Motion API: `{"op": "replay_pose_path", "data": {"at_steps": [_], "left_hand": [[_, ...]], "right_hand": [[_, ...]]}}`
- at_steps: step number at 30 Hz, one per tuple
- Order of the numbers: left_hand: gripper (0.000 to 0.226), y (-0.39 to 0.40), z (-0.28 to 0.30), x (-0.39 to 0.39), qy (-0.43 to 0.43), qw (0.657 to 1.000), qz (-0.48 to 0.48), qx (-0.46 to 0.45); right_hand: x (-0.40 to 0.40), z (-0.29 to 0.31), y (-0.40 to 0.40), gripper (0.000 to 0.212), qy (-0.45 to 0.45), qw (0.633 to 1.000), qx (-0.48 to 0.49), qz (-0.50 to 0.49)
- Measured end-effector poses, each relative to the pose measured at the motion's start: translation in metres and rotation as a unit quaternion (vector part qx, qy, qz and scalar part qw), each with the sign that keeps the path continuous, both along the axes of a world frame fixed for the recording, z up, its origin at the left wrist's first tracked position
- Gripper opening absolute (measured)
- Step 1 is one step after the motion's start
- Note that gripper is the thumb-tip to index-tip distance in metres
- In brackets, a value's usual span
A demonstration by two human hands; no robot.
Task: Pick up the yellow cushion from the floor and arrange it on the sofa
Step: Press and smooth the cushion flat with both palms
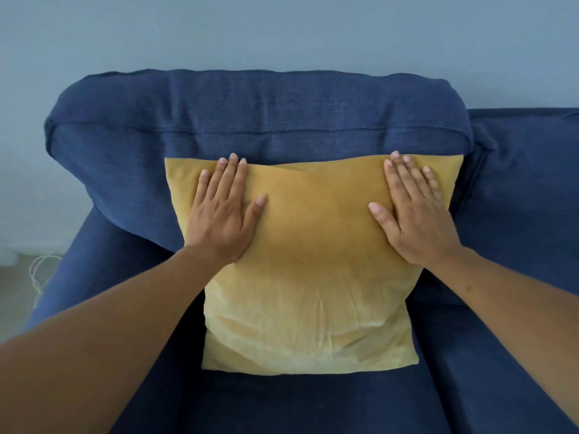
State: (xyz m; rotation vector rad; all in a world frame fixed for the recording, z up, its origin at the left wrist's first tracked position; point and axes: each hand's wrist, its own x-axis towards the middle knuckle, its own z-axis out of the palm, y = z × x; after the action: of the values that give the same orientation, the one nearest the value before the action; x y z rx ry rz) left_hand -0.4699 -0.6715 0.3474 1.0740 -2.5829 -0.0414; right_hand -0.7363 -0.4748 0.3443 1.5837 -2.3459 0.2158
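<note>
The yellow cushion [308,277] stands on the seat of the dark blue sofa [260,120], leaning against its back cushion. My left hand [224,211] lies flat on the cushion's upper left part, fingers stretched and slightly apart. My right hand [413,208] lies flat on its upper right part in the same way. Both palms press on the fabric; neither hand curls around an edge. The cushion's lower edge rests on the seat.
The sofa's left armrest [62,270] runs down the left side, and a second back cushion [526,183] sits to the right. A pale wall [282,32] rises behind. A white cable [37,277] lies on the floor at the far left.
</note>
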Motion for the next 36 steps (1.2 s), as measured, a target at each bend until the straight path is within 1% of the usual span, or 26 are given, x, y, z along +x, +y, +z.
{"op": "replay_pose_path", "data": {"at_steps": [4,8,10,13,15,17,19,20,22,24,27,30,32,33,35,36], "left_hand": [[0.081,-0.001,0.003,0.0,-0.026,1.0,0.002,0.01],[0.086,-0.003,0.009,0.013,0.004,0.999,0.044,0.005],[0.087,-0.006,0.008,0.024,-0.01,0.998,0.063,0.014],[0.088,-0.013,0.009,0.03,-0.037,0.997,0.065,0.035],[0.087,-0.016,0.013,0.031,-0.029,0.997,0.062,0.046],[0.085,-0.014,0.016,0.033,0.005,0.998,0.063,0.03],[0.085,-0.01,0.016,0.038,0.022,0.998,0.054,0.013],[0.087,-0.009,0.015,0.04,0.015,0.999,0.042,0.02],[0.093,-0.007,0.011,0.041,-0.012,0.999,0.03,0.042],[0.097,-0.011,0.007,0.042,-0.024,0.998,0.036,0.056],[0.098,-0.016,0.002,0.044,-0.03,0.996,0.034,0.071],[0.097,-0.016,0.001,0.046,-0.047,0.996,0.032,0.066],[0.097,-0.014,0.006,0.046,-0.045,0.997,0.035,0.047],[0.097,-0.012,0.011,0.044,-0.031,0.998,0.034,0.03],[0.098,-0.002,0.021,0.039,0.008,1.0,0.01,-0.01],[0.099,0.007,0.024,0.035,0.019,0.999,-0.016,-0.027]], "right_hand": [[0.001,0.0,-0.002,0.087,-0.018,0.999,0.0,-0.049],[-0.003,0.002,0.004,0.093,-0.045,0.989,-0.035,-0.133],[-0.007,0.003,0.009,0.098,-0.074,0.984,-0.026,-0.158],[-0.013,0.01,0.013,0.103,-0.108,0.979,0.002,-0.173],[-0.012,0.017,0.014,0.1,-0.089,0.983,0.0,-0.162],[-0.008,0.023,0.014,0.095,-0.049,0.992,-0.012,-0.113],[-0.001,0.023,0.013,0.096,-0.033,0.997,0.011,-0.063],[0.001,0.022,0.012,0.098,-0.034,0.997,0.029,-0.057],[0.0,0.018,0.01,0.101,-0.055,0.995,0.043,-0.075],[-0.003,0.014,0.01,0.1,-0.076,0.991,0.036,-0.1],[-0.009,0.009,0.013,0.1,-0.064,0.991,0.049,-0.106],[-0.012,0.009,0.012,0.1,-0.061,0.99,0.062,-0.111],[-0.009,0.015,0.011,0.099,-0.062,0.991,0.048,-0.11],[-0.005,0.018,0.01,0.098,-0.06,0.993,0.028,-0.102],[0.008,0.02,0.011,0.095,-0.039,0.997,-0.028,-0.054],[0.019,0.019,0.012,0.093,-0.024,0.998,-0.049,-0.019]]}}
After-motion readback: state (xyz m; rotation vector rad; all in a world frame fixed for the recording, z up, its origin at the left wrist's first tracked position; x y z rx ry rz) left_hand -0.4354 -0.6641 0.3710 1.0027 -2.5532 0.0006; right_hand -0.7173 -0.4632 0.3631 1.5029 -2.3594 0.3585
